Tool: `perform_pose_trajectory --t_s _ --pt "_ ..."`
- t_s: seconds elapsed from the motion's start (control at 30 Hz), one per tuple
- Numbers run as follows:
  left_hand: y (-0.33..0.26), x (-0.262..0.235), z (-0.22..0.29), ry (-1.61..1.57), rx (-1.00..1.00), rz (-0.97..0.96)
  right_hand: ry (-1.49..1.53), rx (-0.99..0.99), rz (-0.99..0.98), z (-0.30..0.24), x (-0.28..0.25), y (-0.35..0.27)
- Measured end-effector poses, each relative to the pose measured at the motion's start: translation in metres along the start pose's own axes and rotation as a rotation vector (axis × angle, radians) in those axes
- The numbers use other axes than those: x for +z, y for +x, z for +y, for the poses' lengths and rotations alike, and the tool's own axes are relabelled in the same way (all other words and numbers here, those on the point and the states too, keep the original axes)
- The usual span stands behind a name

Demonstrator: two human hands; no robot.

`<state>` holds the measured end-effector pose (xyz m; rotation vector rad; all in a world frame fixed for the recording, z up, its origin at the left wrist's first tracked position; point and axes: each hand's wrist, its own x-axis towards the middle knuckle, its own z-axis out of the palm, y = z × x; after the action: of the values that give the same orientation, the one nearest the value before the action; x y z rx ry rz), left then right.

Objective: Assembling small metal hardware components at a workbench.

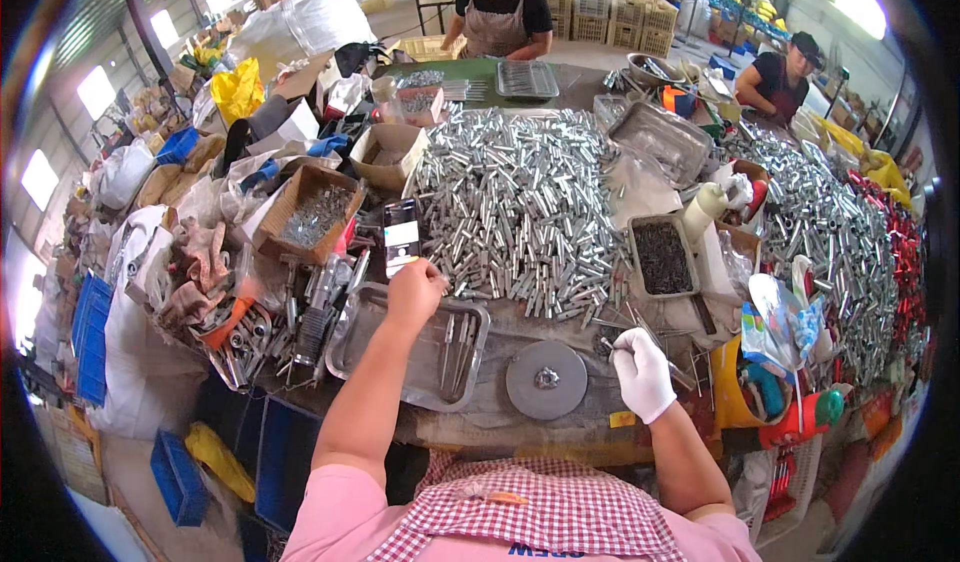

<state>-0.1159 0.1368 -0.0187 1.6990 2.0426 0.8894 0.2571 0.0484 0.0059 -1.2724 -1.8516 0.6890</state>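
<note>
My left hand (415, 294), bare and with its fingers curled, is at the lower end of a smartphone (401, 234) with a lit screen; whether it holds anything is hidden. Below it lies a metal tray (470, 394) with a few thin rods. My right hand (642, 374), in a white glove, is closed with its fingertips around a small metal piece (606, 344), too small to name. Between my hands, nearer to me, sits a round grey disc (546, 380) with a metal fitting at its centre. A large heap of silvery metal tubes (515, 202) spreads beyond both hands.
A cardboard box of small hardware (318, 212) stands left, a tray of dark screws (662, 254) right. A clear plastic tray (660, 142) lies behind. A yellow container (738, 387) is at the right table edge. Two people (497, 22) work across the table.
</note>
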Motion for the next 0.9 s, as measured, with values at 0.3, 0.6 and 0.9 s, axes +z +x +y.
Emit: perform_pose_trajectory --t_s 0.3,0.6,0.9 --pt "0.061 0.035 0.005 0.221 -0.121 -0.046 0.048 -0.046 -0.069 -0.023 0.007 -0.007" --pt "0.026 0.031 0.006 0.342 0.176 0.177 0.015 -0.038 -0.109 -0.020 0.005 -0.013" --pt "-0.103 0.016 0.088 -0.372 0.350 -0.245 0.007 -0.104 -0.106 -0.027 0.016 -0.011"
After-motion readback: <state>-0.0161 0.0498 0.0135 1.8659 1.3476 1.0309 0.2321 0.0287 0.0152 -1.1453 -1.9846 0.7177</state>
